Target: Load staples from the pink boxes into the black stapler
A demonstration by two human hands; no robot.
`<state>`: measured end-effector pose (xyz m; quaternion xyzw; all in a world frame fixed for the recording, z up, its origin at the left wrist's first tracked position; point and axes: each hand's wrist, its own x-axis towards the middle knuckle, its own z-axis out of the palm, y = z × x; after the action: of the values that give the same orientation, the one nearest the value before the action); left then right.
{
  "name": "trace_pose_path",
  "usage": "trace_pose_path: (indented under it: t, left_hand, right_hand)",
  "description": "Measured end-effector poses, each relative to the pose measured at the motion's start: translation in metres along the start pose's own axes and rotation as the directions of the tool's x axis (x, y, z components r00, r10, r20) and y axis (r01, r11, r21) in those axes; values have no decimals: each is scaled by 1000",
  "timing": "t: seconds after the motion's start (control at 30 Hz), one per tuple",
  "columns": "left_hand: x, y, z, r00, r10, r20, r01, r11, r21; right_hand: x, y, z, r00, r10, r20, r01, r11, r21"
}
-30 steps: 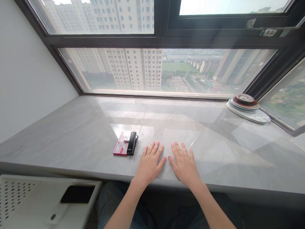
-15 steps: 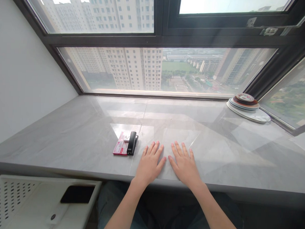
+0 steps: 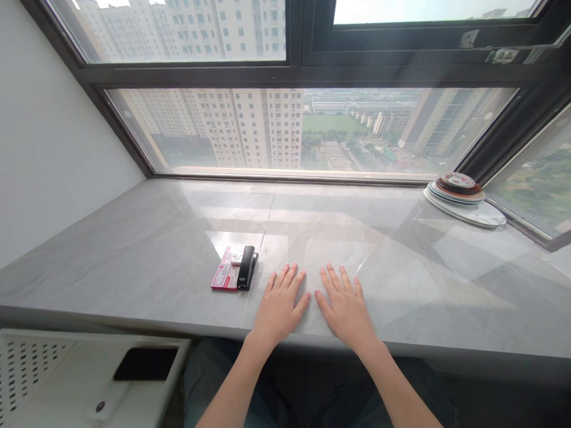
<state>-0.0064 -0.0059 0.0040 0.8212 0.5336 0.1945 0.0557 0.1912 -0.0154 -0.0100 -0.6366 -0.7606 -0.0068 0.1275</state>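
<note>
Both palms lie face down on the grey marbled window ledge (image 3: 125, 252) near its front edge. My left hand (image 3: 281, 304) has its fingers spread and holds nothing. Beside it, a short gap apart, my right hand (image 3: 345, 306) rests flat with fingers apart, also without anything in it. To the left of my left hand sits a black stapler (image 3: 246, 269). It lies on the right part of a flat red-and-white packet (image 3: 223, 277), hiding some of it. Neither hand touches the stapler or the packet.
A stack of round plates (image 3: 468, 205) stands at the ledge's back right corner, by the window frame (image 3: 294, 77). Below the ledge at left is a white perforated plastic tray (image 3: 68, 381) with a dark flat object (image 3: 146, 364) on it. A wall (image 3: 44, 143) bounds the left.
</note>
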Motion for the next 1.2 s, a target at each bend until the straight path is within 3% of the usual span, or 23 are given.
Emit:
trace_pose_path:
  t: [1.2]
  left_hand:
    - [0, 0, 0, 1000, 15, -6, -15, 1000, -8]
  right_hand:
    - [0, 1, 1, 1000, 3, -3, -3, 1000, 16]
